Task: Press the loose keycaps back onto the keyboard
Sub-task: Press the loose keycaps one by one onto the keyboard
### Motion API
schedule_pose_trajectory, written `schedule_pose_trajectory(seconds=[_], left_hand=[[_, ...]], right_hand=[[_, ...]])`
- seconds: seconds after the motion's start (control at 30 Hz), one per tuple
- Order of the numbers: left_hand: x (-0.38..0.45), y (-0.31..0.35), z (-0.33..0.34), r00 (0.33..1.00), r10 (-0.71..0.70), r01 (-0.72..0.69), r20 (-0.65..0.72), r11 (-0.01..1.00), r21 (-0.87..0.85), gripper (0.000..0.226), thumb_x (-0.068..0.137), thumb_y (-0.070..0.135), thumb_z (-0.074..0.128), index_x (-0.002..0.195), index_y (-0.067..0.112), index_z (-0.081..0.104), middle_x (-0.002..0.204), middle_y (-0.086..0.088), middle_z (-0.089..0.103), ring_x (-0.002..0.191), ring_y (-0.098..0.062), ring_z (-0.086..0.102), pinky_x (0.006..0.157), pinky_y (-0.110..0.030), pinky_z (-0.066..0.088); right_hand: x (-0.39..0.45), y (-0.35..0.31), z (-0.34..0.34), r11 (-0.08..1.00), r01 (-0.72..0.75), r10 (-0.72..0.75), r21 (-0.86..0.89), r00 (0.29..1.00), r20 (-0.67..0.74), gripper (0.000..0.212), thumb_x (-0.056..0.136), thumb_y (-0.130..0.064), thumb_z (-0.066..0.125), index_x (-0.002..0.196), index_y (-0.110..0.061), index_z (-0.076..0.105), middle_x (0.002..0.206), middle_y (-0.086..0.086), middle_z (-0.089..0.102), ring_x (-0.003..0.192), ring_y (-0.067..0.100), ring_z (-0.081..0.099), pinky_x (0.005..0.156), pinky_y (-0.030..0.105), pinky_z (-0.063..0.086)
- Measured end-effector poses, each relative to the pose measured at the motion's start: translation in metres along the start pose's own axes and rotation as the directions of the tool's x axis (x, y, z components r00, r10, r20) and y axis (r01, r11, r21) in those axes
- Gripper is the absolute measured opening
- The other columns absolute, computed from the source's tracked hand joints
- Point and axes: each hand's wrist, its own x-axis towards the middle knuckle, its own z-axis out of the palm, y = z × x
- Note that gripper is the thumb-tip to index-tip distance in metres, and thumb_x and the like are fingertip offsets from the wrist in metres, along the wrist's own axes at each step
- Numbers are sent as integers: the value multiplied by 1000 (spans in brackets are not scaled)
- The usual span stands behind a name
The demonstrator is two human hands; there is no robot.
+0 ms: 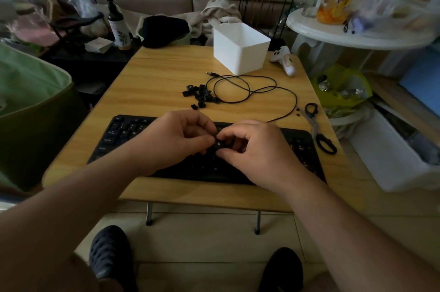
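Observation:
A black keyboard [123, 134] lies along the near edge of the small wooden table [157, 77]. Both hands hover over its middle. My left hand [176, 139] and my right hand [257, 148] meet there, fingers curled, pinching one black keycap [220, 144] between their fingertips just above the keys. A pile of several loose black keycaps [201, 95] sits on the table behind the keyboard. The middle keys are hidden under my hands.
The keyboard's black cable [240, 91] loops across the table. A white plastic bin [240, 47] stands at the back, a white game controller [285, 60] beside it. Black-handled scissors [317, 127] lie at the right edge. Clutter surrounds the table; my feet are below.

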Motion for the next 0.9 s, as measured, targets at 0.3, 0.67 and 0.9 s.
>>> schedule_pose_trajectory(seconds=[0.3, 0.67, 0.9], left_hand=[[4, 10, 3, 991, 27, -45, 131, 990, 136, 30, 95, 14, 73, 119, 30, 65, 93, 12, 80, 89, -3, 75, 86, -24, 58], [9, -5, -6, 963, 251, -264, 98, 813, 519, 20, 87, 33, 80, 105, 39, 75, 92, 22, 69, 97, 7, 60, 78, -6, 44], [8, -10, -2, 916, 364, -395, 168, 752, 527, 18, 85, 38, 82, 102, 35, 78, 90, 22, 66, 95, 4, 57, 85, -4, 34]], right_hand=[[-11, 6, -8, 999, -44, 45, -19, 998, 32, 25, 82, -28, 85, 105, -33, 78, 100, -21, 66, 93, -2, 60, 77, 15, 51], [-20, 14, -15, 984, -105, 126, -145, 980, 152, 20, 83, -40, 83, 101, -41, 75, 102, -23, 58, 106, -1, 45, 86, 12, 37], [-23, 11, -4, 977, -101, 131, -190, 980, 149, 22, 82, -43, 82, 102, -43, 73, 100, -25, 57, 106, 2, 43, 91, 27, 40]])
